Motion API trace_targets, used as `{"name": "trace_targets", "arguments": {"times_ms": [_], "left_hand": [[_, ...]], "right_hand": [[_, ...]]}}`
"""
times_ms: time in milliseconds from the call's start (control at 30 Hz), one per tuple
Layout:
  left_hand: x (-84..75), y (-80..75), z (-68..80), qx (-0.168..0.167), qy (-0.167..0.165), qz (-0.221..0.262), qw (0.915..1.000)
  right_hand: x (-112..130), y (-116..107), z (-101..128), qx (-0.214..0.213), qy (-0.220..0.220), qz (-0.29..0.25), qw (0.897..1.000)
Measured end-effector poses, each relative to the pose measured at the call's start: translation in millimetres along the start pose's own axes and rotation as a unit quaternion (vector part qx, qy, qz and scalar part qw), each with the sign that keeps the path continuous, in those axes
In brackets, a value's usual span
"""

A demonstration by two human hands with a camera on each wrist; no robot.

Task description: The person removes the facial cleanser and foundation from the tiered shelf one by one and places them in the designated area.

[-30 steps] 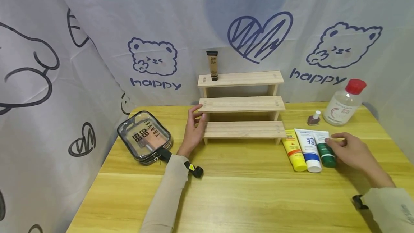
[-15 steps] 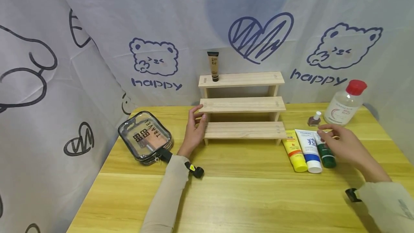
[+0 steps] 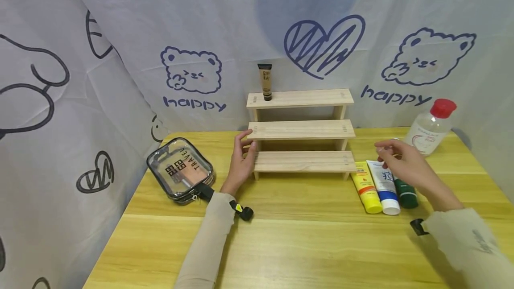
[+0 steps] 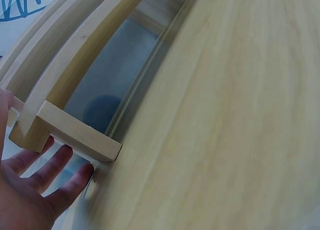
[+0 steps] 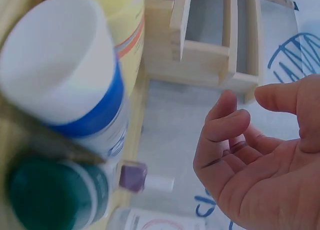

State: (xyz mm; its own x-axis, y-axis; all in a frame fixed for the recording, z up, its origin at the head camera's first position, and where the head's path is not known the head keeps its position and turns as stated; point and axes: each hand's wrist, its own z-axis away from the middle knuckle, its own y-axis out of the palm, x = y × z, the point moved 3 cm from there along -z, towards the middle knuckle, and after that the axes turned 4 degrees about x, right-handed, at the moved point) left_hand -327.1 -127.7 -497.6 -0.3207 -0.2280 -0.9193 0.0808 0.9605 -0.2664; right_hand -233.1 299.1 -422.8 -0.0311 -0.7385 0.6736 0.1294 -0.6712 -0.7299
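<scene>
Fingers of both hands lie loosely apart near three tubes (image 3: 384, 186), one nail-polish bottle (image 5: 142, 179).

— What is lying at the table's (image 3: 305, 244) left edge?
— A clear travel pouch (image 3: 179, 169) is lying flat there, its zip pull pointing toward the camera.
— And on the right?
— A yellow tube (image 3: 364, 186), a blue-and-white tube (image 3: 385, 191) and a green tube (image 3: 406, 195) are lying side by side, caps forward; a red-capped bottle (image 3: 429, 129) is standing behind them. A printed cloth backdrop (image 3: 225, 21) is hanging behind, and a brown tube (image 3: 264, 82) is standing upright before it.
</scene>
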Motion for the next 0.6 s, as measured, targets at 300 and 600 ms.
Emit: {"name": "trace_targets", "arguments": {"times_ms": [300,600], "left_hand": [[-1.9,-0.5,0.1,0.0,0.002,0.004,1.0],[-0.1,-0.4,-0.5,-0.001,0.0,-0.001,1.0]], "right_hand": [[27,10,-14,-0.003,-0.007,-0.004,1.0],[55,13,-23,0.004,-0.04,-0.018,0.999]]}}
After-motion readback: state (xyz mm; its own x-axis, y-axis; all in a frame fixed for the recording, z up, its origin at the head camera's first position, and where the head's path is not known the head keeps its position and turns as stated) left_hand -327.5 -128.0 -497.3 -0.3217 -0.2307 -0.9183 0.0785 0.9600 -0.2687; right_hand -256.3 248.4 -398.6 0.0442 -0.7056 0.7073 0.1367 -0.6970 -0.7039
